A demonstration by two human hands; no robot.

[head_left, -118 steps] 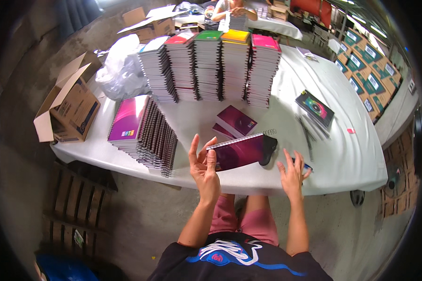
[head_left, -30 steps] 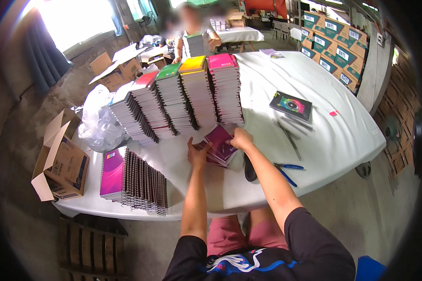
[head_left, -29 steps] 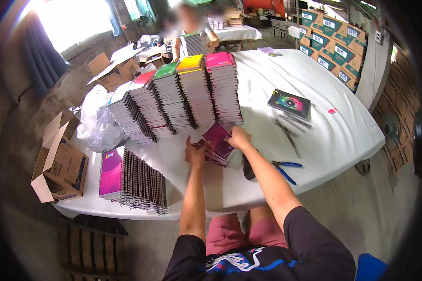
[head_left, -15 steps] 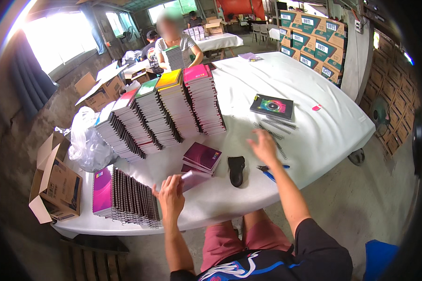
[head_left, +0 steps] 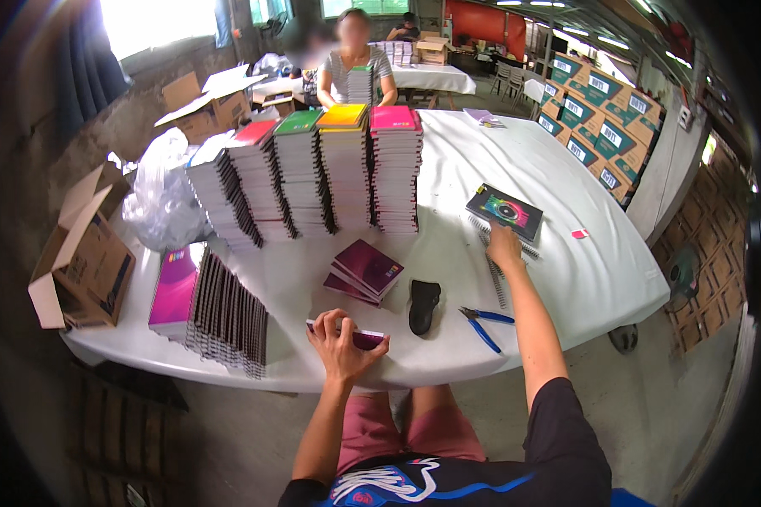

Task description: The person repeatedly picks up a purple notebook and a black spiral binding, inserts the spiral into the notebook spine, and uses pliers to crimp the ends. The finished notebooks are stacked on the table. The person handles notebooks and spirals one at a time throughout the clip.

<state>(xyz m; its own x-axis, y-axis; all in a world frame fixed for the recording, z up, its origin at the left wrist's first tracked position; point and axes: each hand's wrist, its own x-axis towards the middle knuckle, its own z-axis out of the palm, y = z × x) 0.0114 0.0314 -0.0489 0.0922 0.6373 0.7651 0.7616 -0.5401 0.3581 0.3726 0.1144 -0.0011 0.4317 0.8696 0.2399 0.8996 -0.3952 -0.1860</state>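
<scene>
My left hand is closed around a purple-covered notebook, tilted on edge near the table's front. Farther right, my right hand reaches down with its fingers together onto a loose black spiral binding coil; its fingertips are partly hidden. Just beyond that hand lies a black notebook with a colourful round design. Several purple notebooks form a small loose pile beyond my left hand. A black, sole-shaped object and blue-handled cutting pliers rest between my arms.
Tall stacks of spiral notebooks stand at the back left. Bound purple notebooks lie stacked at the left, near a plastic bag and an open carton. A person sits across the white-covered table.
My right hand has moved onto the coils by the black notebook. My left hand has shifted slightly right, tilting the purple notebook upright. The whole view has turned a little.
</scene>
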